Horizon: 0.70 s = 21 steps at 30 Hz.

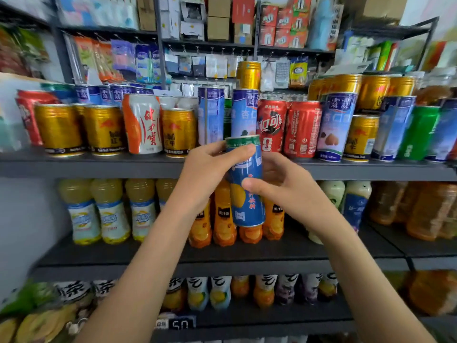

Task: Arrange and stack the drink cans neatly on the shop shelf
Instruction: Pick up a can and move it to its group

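A tall blue can with an orange fruit picture is held upright in front of the can shelf, below shelf level. My left hand grips its upper part, fingers curled over the green rim. My right hand holds its right side, thumb across the label. On the shelf stand gold cans, a white and orange can, slim light-blue cans, and red cola cans. A gold can is stacked on a light-blue can.
More gold, light-blue and green cans crowd the shelf's right end, some stacked two high. Bottled juices and orange bottles fill the shelf below. Hanging packets and boxes fill the racks behind.
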Each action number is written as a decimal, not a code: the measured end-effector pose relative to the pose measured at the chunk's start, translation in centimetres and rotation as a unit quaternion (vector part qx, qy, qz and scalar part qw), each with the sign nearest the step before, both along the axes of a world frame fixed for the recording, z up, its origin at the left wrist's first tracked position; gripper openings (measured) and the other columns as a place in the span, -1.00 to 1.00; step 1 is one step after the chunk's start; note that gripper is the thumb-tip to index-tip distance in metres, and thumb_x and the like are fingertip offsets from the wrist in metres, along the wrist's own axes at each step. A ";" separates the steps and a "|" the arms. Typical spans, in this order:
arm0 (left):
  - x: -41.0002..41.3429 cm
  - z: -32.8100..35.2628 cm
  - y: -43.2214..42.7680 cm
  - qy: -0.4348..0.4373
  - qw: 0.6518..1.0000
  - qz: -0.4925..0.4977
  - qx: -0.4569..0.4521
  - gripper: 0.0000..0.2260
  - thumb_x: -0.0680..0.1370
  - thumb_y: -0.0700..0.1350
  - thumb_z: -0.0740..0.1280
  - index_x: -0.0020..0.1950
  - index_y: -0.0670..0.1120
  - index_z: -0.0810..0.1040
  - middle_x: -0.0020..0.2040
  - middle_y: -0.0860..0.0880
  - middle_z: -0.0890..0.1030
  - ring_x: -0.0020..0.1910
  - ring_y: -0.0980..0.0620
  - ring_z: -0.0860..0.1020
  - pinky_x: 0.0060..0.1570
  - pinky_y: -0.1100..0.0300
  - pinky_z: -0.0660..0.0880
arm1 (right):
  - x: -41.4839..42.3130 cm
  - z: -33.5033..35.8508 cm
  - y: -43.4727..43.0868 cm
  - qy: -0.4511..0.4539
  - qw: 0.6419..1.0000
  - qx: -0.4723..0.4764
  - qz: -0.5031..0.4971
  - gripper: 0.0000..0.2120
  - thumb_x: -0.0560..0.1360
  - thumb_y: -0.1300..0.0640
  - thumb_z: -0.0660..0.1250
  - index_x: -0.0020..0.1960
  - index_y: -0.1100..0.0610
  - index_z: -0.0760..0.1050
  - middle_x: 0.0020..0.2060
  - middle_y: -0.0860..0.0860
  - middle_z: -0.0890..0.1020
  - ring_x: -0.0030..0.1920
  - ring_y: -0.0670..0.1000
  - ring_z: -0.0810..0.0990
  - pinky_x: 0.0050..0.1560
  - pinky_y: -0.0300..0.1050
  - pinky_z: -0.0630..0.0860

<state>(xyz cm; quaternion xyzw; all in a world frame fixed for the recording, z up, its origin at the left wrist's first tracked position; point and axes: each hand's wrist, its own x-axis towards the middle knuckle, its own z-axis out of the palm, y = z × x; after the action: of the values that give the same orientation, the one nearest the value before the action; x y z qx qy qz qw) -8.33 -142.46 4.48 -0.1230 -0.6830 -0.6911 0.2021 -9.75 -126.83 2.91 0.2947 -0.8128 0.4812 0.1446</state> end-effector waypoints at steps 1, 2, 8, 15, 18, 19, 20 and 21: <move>0.5 -0.3 0.0 -0.002 1.000 0.006 0.006 -0.81 0.42 -0.09 0.46 0.03 0.01 0.64 -0.05 0.05 0.70 -0.04 0.11 0.65 -0.02 0.15 0.59 | 0.3 -0.5 -0.2 -0.008 1.000 0.006 0.010 -0.47 0.36 -0.09 0.47 0.28 -0.03 0.45 0.06 -0.17 0.62 0.04 -0.25 0.56 0.09 -0.31 0.50; 1.0 -0.6 0.1 -0.006 1.000 0.012 0.012 -0.81 0.42 -0.11 0.46 0.03 -0.01 0.65 -0.05 0.04 0.70 -0.04 0.09 0.66 -0.01 0.12 0.58 | 0.5 -1.0 -0.4 -0.016 1.000 0.005 0.015 -0.47 0.36 -0.10 0.47 0.28 -0.03 0.45 0.06 -0.17 0.62 0.06 -0.23 0.56 0.12 -0.26 0.50; 4.7 -2.5 0.3 -0.044 0.997 0.061 0.004 -0.82 0.41 -0.10 0.47 0.00 -0.02 0.66 -0.06 0.01 0.70 -0.03 0.05 0.66 0.01 0.09 0.58 | 2.0 -3.2 -0.8 -0.075 0.995 0.004 0.071 -0.51 0.35 -0.11 0.47 0.24 -0.04 0.50 0.06 -0.18 0.63 0.08 -0.21 0.57 0.04 -0.28 0.53; 11.5 -4.3 -3.9 -0.067 0.993 0.097 -0.031 -0.75 0.41 0.06 0.37 0.08 0.11 0.57 0.02 0.16 0.66 0.08 0.18 0.60 0.06 0.26 0.53 | 5.4 -4.8 -4.7 -0.137 0.971 -0.052 0.189 -0.66 0.36 0.02 0.48 0.13 -0.07 0.56 -0.02 -0.20 0.67 0.00 -0.22 0.61 -0.06 -0.30 0.54; 14.0 -5.0 -6.7 -0.101 0.985 0.110 -0.085 -0.72 0.46 0.04 0.36 0.17 0.16 0.53 0.13 0.17 0.62 0.15 0.19 0.55 0.14 0.22 0.49 | 6.9 -4.6 -7.3 -0.163 0.954 -0.098 0.231 -0.74 0.39 0.07 0.46 0.07 -0.06 0.58 -0.07 -0.24 0.67 -0.04 -0.25 0.62 -0.15 -0.38 0.52; 14.8 -5.2 -7.6 -0.115 0.982 0.106 -0.104 -0.74 0.49 -0.01 0.36 0.17 0.18 0.52 0.13 0.19 0.61 0.15 0.22 0.55 0.13 0.24 0.49 | 7.4 -4.4 -8.2 -0.168 0.950 -0.108 0.241 -0.75 0.39 0.09 0.46 0.06 -0.05 0.58 -0.07 -0.24 0.67 -0.05 -0.25 0.62 -0.16 -0.40 0.52; 15.5 -5.3 -8.5 -0.129 0.980 0.097 -0.118 -0.73 0.51 -0.06 0.36 0.16 0.20 0.50 0.11 0.20 0.61 0.13 0.25 0.55 0.10 0.26 0.49 | 7.7 -4.1 -9.1 -0.170 0.947 -0.115 0.247 -0.76 0.39 0.10 0.46 0.05 -0.04 0.59 -0.08 -0.23 0.68 -0.05 -0.24 0.62 -0.15 -0.39 0.52; 16.2 -5.3 -9.3 -0.140 0.979 0.082 -0.128 -0.71 0.51 -0.10 0.36 0.15 0.22 0.48 0.09 0.23 0.61 0.10 0.28 0.55 0.05 0.30 0.50 | 8.1 -3.8 -10.1 -0.171 0.945 -0.119 0.253 -0.77 0.39 0.11 0.46 0.05 -0.03 0.59 -0.08 -0.22 0.68 -0.06 -0.23 0.62 -0.14 -0.37 0.53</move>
<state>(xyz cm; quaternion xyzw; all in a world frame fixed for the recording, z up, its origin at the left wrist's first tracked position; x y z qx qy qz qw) 7.84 -151.77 -0.83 0.0063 -0.7948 -0.5897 0.1433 -1.69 -136.95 -0.85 0.3848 -0.6605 0.6385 -0.0890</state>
